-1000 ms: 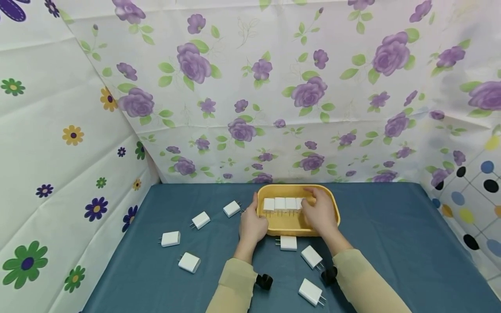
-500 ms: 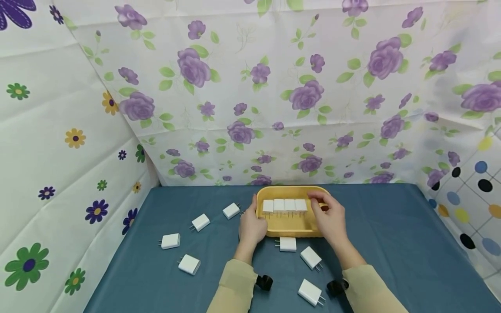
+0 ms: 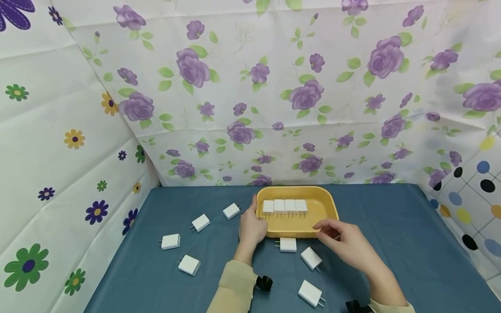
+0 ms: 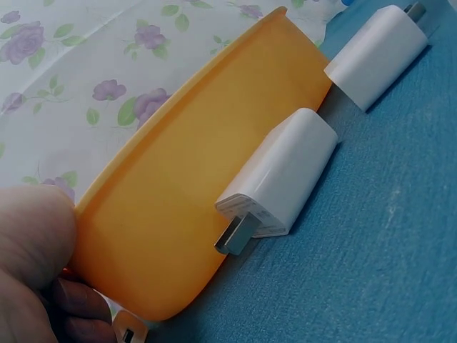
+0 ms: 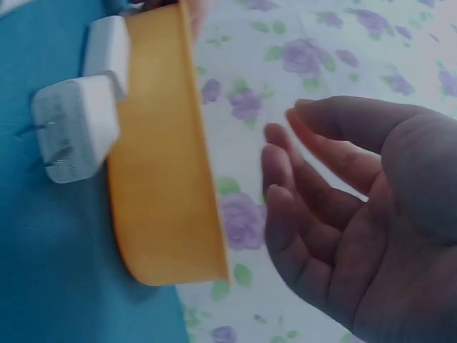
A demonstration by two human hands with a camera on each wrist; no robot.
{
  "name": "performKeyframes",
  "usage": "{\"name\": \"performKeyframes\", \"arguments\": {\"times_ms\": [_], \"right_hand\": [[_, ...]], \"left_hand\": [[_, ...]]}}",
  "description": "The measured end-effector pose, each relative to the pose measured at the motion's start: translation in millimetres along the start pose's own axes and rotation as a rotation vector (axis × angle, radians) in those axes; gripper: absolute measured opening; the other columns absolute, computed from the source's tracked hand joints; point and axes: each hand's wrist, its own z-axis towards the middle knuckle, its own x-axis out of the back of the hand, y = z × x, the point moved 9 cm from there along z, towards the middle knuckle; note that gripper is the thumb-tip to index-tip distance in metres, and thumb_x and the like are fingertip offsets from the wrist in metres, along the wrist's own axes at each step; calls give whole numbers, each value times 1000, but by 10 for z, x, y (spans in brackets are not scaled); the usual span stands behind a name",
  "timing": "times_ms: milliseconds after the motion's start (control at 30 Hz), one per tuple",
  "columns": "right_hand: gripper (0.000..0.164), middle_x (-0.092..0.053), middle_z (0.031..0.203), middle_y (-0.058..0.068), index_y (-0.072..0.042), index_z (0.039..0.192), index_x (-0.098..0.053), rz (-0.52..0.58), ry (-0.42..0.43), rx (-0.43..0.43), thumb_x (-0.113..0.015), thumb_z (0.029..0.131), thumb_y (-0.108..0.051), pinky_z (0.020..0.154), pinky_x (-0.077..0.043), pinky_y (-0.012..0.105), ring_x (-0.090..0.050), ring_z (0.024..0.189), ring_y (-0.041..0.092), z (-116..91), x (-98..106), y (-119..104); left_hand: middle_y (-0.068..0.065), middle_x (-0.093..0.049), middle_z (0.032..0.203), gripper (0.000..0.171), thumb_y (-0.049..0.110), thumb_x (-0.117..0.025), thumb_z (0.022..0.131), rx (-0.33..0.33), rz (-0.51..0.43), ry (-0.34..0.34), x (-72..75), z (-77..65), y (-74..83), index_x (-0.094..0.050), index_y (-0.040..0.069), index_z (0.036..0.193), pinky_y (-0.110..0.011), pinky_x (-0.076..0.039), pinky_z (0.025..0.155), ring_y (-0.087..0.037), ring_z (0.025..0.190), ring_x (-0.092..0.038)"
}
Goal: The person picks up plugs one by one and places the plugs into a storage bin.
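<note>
A yellow plastic tray [image 3: 289, 233] stands at the back of the table. Inside it, a row of several white charger plugs [image 3: 284, 206] has prongs facing me. My left hand [image 3: 252, 226] grips the tray's left end, the thumb along the rim and fingers curled at the outside, as the left wrist view shows. Above the tray's front right corner hovers my right hand [image 3: 344, 243], fingers loosely bent and holding nothing; the palm [image 5: 385, 214] looks bare in the right wrist view. Closest to it on the cloth lie one charger plug [image 3: 311, 258] and another plug [image 3: 288, 244] by the tray's front wall.
On the left of the blue cloth [image 3: 137, 287] several more charger plugs lie scattered, among them a plug [image 3: 189, 264] and a plug [image 3: 232, 211] near the tray. One plug [image 3: 311, 293] is close to the front. Flowered sheeting [image 3: 242, 87] hangs behind the table.
My right hand has let go of the last plug in the row, withdrawn from the tray and moved towards me and right. The left hand keeps its grip on the tray.
</note>
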Motion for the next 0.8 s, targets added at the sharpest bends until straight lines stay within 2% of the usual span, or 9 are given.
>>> {"name": "performKeyframes", "arguments": {"times_ms": [100, 300, 400, 533, 800], "right_hand": [[18, -69, 93, -8, -31, 113, -68, -13, -19, -18, -67, 95, -35, 69, -51, 29, -63, 79, 9, -47, 28, 6], [25, -67, 93, -11, -27, 116, -68, -40, -96, -54, -67, 94, -39, 71, -51, 29, -63, 84, 9, -70, -65, 47], [31, -66, 96, -10, -23, 120, -67, -49, -174, -72, -70, 93, -37, 73, -51, 30, -63, 88, 10, -79, -181, 65], [38, -67, 106, -3, -19, 126, -66, -37, -255, -93, -71, 92, -33, 75, -52, 34, -63, 93, 13, -92, -311, 72], [45, -66, 121, 2, -16, 130, -64, -63, -291, -110, -75, 89, -31, 74, -52, 40, -64, 95, 18, -93, -461, 71]], "left_hand": [[-10, -56, 142, 86, -1, -50, 80, 1, 0, -8, -2, -10, 5, -28, 30, 158, -34, -33, 49, -28, 91, -65], [-9, -55, 143, 87, -2, -51, 79, -3, -12, 7, 18, -9, 10, -30, 29, 158, -34, -36, 55, -28, 111, -63], [-10, -55, 143, 87, -2, -51, 79, -3, -15, 10, 21, -9, 13, -31, 29, 157, -34, -37, 56, -29, 114, -62], [-8, -54, 144, 87, -2, -50, 79, 12, -11, 5, 19, -6, 1, -30, 32, 157, -34, -37, 58, -29, 117, -60], [-8, -54, 144, 87, -2, -50, 78, -6, -26, 4, -7, 11, -7, -31, 28, 157, -33, -37, 57, -30, 117, -60]]}}
